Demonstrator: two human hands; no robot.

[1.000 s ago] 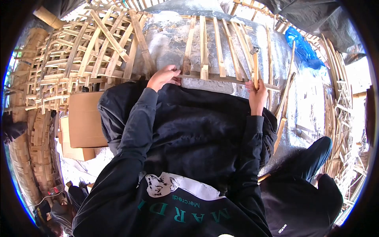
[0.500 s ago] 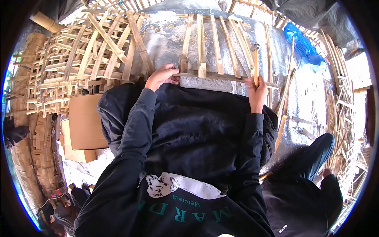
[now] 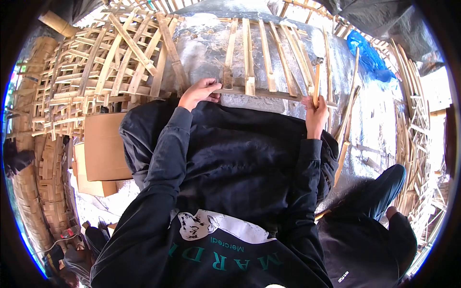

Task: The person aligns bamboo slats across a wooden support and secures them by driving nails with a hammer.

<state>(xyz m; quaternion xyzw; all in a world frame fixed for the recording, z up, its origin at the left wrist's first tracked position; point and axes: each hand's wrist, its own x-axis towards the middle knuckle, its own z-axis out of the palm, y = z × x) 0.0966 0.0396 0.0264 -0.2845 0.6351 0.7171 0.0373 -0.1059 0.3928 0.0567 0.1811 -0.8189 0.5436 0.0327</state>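
A long thin bamboo strip (image 3: 269, 94) runs crosswise in front of my knees, under or against the near ends of several upright bamboo slats (image 3: 249, 62). My left hand (image 3: 199, 93) pinches its left end between thumb and fingers. At the right, my right hand (image 3: 316, 115) is closed round the handle of a hammer (image 3: 317, 79) and touches the strip's right end too. The hammer stands roughly upright, its small metal head above my fingers. A grey, worn surface (image 3: 201, 53) lies beneath the slats.
Woven bamboo lattice (image 3: 105, 62) spreads at the left, above cardboard boxes (image 3: 108, 146). A blue plastic sheet (image 3: 367, 55) lies at the upper right. Another person in dark clothes (image 3: 365, 245) sits close at my lower right. Loose bamboo strips (image 3: 413, 125) stand along the right side.
My right hand has shifted slightly right along the strip, and the hammer has moved with it. My left hand keeps its pinch on the strip.
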